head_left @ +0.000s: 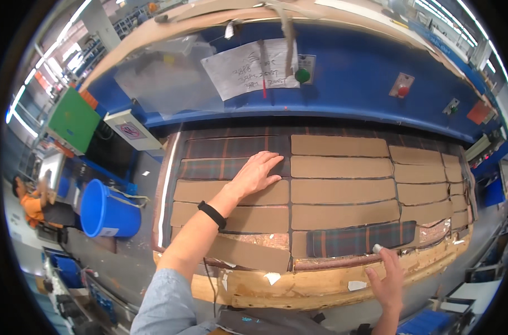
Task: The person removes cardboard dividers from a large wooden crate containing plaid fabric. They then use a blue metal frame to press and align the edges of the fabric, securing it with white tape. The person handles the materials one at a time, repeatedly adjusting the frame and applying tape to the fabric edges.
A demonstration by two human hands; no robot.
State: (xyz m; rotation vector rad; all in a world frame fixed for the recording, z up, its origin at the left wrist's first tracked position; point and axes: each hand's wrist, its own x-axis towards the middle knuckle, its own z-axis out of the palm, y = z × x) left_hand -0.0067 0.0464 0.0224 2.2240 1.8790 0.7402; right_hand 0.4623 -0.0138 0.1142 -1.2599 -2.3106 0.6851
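Note:
My left hand (pixel 258 172), with a black band on its wrist, lies flat with fingers stretched over a plaid fabric strip (pixel 212 167) at the left of the work surface. Its thumb rests near the edge of a brown strip (pixel 231 191) just below. My right hand (pixel 389 279) is at the front edge, slightly blurred, its thumb and forefinger apart. A whitish cover wraps that fingertip, which is beside the lower edge of a loose stack of dark plaid strips (pixel 349 239). These lie over brown strips (pixel 343 215) set out in rows.
A blue machine beam (pixel 343 103) crosses behind the surface, with a green button (pixel 302 76), a red button (pixel 403 90) and a handwritten sheet (pixel 231 72). A worn wooden edge (pixel 310 287) runs along the front. On the left floor stands a blue bucket (pixel 106 209); beyond it is another person (pixel 39 204).

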